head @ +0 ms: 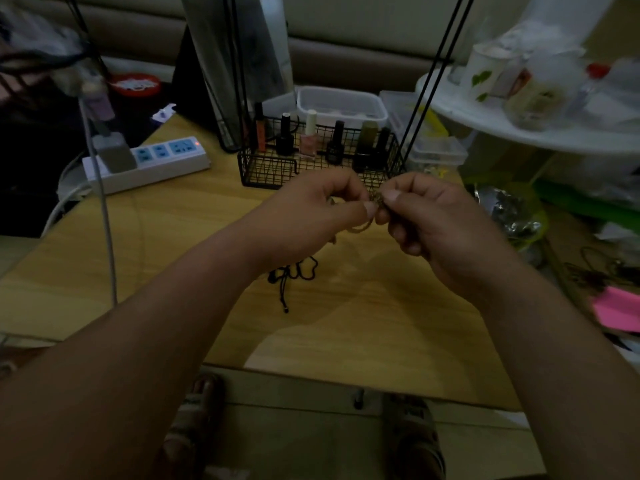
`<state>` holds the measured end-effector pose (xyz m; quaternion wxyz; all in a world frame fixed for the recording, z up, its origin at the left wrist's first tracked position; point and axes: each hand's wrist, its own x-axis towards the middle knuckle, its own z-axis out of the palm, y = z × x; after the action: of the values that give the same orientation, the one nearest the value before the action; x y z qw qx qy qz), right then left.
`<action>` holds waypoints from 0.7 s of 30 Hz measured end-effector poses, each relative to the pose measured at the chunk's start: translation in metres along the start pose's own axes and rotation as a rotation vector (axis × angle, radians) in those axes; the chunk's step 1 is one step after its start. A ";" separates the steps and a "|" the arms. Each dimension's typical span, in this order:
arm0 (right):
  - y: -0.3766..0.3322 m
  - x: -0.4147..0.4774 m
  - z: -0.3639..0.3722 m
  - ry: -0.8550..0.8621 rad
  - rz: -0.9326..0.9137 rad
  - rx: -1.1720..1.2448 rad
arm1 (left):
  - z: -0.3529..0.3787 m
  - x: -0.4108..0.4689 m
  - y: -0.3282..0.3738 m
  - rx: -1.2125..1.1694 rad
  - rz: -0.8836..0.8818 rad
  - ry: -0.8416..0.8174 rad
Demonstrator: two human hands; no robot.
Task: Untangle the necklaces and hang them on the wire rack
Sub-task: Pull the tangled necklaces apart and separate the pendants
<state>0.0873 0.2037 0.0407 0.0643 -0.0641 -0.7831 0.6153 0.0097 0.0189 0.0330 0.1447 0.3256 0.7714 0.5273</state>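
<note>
Sandalled feet show at the bottom edge, below the near rim of a wooden surface. 2 bare forearms reach forward over it, and both hands meet in mid-air above its middle. The left hand and the right hand each have thumb and fingers curled in, pinching a small tangled necklace between them. A thin loop of it hangs just under the left thumb. A second black cord necklace lies in loose coils on the surface, below the left wrist.

Just beyond the hands stands the wire rack, a black mesh basket with thin black rods rising from it. Inside the basket a row of small bottles stands upright: 1 pink with a white cap, the others mostly dark. Behind the basket sits a clear plastic tub; its contents cannot be made out. To the left lies a white power strip with a plug in it.
</note>
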 end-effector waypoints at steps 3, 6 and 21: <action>0.003 -0.003 -0.001 0.001 -0.068 -0.125 | -0.001 0.000 -0.002 0.021 -0.018 -0.008; 0.004 -0.006 -0.001 0.007 -0.098 -0.199 | -0.002 -0.001 -0.003 0.075 -0.011 -0.032; 0.003 -0.006 0.004 -0.025 0.009 -0.201 | -0.003 -0.003 -0.004 -0.020 -0.033 0.003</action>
<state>0.0928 0.1995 0.0368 0.0446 -0.0661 -0.8414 0.5345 0.0086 0.0143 0.0305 0.1555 0.3103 0.7715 0.5332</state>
